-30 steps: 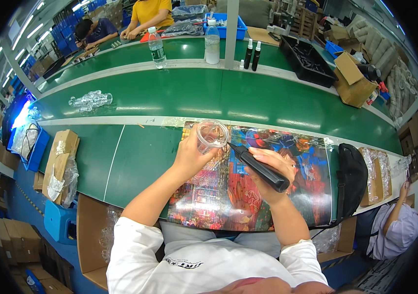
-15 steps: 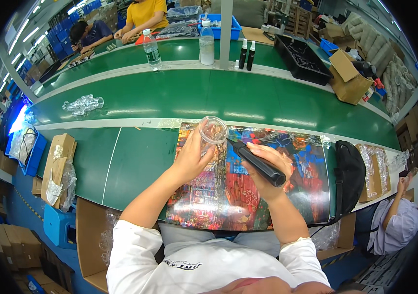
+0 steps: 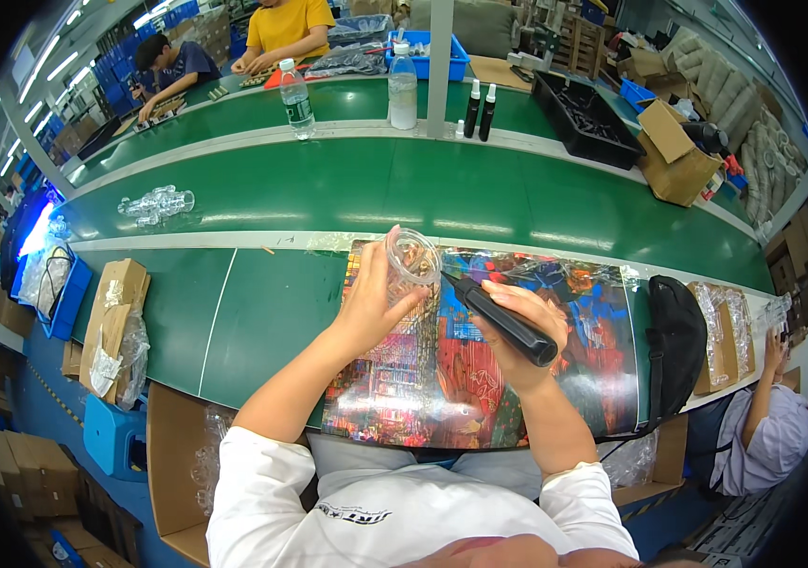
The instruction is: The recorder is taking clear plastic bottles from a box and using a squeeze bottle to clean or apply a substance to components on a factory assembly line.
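A round, clear plastic part (image 3: pixel 414 256) with a wide open rim is pinched in my left hand (image 3: pixel 366 308). My right hand (image 3: pixel 529 303) is wrapped round a thick black hand tool (image 3: pixel 508 327) with a tapered nose. The tool's narrow tip meets or nearly meets the right side of the rim; actual contact is too fine to make out. Both hands are above a glossy sheet printed in many colours (image 3: pixel 480 402), which lies on the green worktop (image 3: pixel 253 312).
Another clear plastic piece (image 3: pixel 158 204) lies on the green belt at the left. A cardboard box (image 3: pixel 113 322) stands on the worktop's left, a black bag (image 3: pixel 676 327) on its right. Beyond the belt are bottles (image 3: pixel 402 90) and a black tray (image 3: pixel 584 123). Co-workers sit at the far left and right.
My hands keep nearly the same place, with the tool tip still beside the rim. The clear piece on the belt has shifted slightly left. The co-worker at right reaches farther forward.
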Demonstrator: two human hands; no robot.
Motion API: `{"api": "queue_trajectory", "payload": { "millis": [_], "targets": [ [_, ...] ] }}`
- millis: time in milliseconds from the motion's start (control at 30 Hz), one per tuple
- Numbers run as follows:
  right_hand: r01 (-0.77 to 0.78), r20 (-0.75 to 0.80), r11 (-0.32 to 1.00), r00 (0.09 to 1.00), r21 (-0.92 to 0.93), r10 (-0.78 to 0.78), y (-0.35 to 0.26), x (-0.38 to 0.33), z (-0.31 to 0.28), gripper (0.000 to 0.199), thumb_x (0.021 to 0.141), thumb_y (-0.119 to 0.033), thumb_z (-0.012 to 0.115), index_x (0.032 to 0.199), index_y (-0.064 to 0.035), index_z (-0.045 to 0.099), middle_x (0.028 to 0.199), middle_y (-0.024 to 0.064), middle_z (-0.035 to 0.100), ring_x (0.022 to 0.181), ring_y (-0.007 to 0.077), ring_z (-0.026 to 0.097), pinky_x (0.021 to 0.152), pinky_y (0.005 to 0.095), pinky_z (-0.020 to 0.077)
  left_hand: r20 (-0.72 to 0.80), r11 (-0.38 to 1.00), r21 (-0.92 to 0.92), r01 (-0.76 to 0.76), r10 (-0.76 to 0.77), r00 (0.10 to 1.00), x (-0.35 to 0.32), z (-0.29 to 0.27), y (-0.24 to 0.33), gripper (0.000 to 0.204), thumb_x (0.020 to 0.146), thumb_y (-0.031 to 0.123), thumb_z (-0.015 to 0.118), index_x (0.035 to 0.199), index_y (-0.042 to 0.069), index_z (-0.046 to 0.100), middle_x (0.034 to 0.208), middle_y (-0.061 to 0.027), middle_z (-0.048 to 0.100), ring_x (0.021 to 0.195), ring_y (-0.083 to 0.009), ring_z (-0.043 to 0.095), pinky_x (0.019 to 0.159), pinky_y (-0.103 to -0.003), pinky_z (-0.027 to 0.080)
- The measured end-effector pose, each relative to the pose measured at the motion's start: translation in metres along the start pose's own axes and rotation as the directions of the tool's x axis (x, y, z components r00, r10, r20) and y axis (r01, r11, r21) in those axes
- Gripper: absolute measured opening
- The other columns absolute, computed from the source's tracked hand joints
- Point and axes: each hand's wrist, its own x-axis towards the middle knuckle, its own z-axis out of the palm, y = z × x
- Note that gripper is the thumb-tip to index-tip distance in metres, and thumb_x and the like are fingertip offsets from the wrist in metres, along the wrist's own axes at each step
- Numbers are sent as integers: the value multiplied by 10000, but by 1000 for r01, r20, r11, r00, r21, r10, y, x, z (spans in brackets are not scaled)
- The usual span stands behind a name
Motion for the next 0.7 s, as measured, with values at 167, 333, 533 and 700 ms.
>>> {"api": "queue_trajectory", "payload": {
  "millis": [167, 333, 533, 700],
  "targets": [
    [4, -27, 1000, 1000, 25, -3, 0, 1, 2, 336, 653, -23, 774, 950, 7, 620, 931, 174, 669, 842, 277, 664, 741, 327, 530, -26, 999, -3, -37, 36, 999, 0, 1, -4, 833, 782, 176, 681, 1392, -23, 150, 1236, -208, 374, 1138, -347, 432, 976, -400, 346],
    [-6, -20, 1000, 1000, 25, 7, -2, 3, 1, 329, 655, -23, 774, 945, 5, 620, 931, 173, 669, 840, 275, 664, 741, 324, 530, -37, 995, -95, -27, 23, 999, -1, 4, -8, 827, 773, 162, 683, 1387, -35, 165, 1233, -221, 407, 1156, -343, 423, 982, -398, 338],
    [-13, -14, 1000, 1000, 15, 13, -2, 2, 0, 327, 672, -44, 772, 954, -4, 611, 931, 188, 666, 859, 272, 663, 772, 331, 521, -63, 1000, 29, 0, 1, 998, 0, 1, -7, 787, 741, 196, 724, 1336, -36, 264, 1197, -216, 441, 1132, -346, 446, 958, -394, 362],
    [-1, 2, 1000, 1000, 26, 1, -2, 2, -1, 326, 684, -53, 768, 962, -3, 605, 930, 195, 665, 872, 274, 662, 790, 340, 520, -76, 998, -1, 62, -62, 995, 1, 1, -2, 741, 701, 217, 763, 1269, -15, 347, 1142, -203, 453, 1075, -351, 479, 915, -396, 394]
  ]
}}
